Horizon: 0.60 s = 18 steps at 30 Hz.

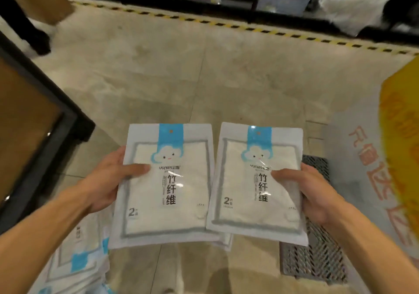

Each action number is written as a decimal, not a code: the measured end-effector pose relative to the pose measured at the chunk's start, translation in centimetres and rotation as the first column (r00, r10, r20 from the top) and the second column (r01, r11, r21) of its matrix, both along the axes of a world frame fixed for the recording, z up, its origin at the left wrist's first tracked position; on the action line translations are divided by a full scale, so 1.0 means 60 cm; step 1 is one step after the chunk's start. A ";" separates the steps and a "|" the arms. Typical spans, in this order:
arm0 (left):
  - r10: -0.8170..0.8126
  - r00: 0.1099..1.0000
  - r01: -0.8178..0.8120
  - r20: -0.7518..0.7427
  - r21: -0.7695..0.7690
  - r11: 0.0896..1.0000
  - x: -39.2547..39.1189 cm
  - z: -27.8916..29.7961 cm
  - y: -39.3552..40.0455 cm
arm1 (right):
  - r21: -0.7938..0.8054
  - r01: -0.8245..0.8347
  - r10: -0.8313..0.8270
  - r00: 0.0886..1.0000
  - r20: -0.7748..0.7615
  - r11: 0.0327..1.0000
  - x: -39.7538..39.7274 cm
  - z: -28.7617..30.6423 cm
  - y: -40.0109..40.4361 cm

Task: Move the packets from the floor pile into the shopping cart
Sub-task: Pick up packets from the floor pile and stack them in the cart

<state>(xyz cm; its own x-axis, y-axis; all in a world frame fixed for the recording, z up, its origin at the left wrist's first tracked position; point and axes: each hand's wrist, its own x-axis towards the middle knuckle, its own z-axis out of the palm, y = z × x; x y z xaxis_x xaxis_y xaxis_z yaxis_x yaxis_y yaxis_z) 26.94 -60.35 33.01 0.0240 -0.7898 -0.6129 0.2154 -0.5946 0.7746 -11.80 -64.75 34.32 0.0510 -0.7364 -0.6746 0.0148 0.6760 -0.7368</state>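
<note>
Two packets up, one in each hand, over the concrete floor

I hold the left packet [163, 187] in my left hand [108, 180] and the right packet [256, 180] in my right hand [317, 194], thumbs on top, inner edges overlapping; the slick film (only thumb pressure on the face) could slide out if I tilt toward the grey mesh cart basket [317, 255] just below my right wrist, and the floor pile [74, 259] by my left forearm may catch a dropped one
</note>
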 end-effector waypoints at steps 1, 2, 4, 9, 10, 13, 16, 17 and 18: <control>0.010 1.000 -0.010 -0.011 -0.017 1.000 0.010 0.055 0.007 | -0.006 -0.019 0.020 1.000 0.016 1.000 0.010 0.060 -0.004; 0.037 0.999 -0.037 -0.022 -0.026 0.999 0.019 0.109 0.015 | -0.014 -0.038 0.039 0.999 0.026 0.999 0.023 0.121 -0.006; 0.098 0.995 -0.100 -0.031 -0.048 0.994 0.036 0.221 0.036 | -0.039 -0.066 0.067 0.998 0.012 0.997 0.056 0.241 -0.005; 0.259 0.966 -0.258 -0.008 -0.126 0.958 0.091 0.479 0.116 | -0.155 -0.125 0.130 0.991 0.018 0.980 0.143 0.515 0.028; 0.280 0.960 -0.274 0.023 -0.145 0.951 0.101 0.524 0.140 | -0.177 -0.138 0.143 0.989 0.018 0.974 0.158 0.560 0.042; 0.363 0.930 -0.340 0.062 -0.238 0.910 0.136 0.651 0.211 | -0.208 -0.190 0.209 0.975 0.070 0.959 0.207 0.684 0.083; 0.459 0.879 -0.401 0.130 -0.320 0.858 0.171 0.755 0.286 | -0.252 -0.270 0.298 0.951 0.078 0.929 0.254 0.765 0.124; 0.500 0.858 -0.437 0.117 -0.344 0.831 0.179 0.783 0.314 | -0.250 -0.285 0.315 0.945 0.091 0.925 0.271 0.784 0.138; 0.540 0.837 -0.475 0.094 -0.368 0.800 0.189 0.808 0.339 | -0.249 -0.303 0.336 0.936 0.103 0.920 0.288 0.802 0.147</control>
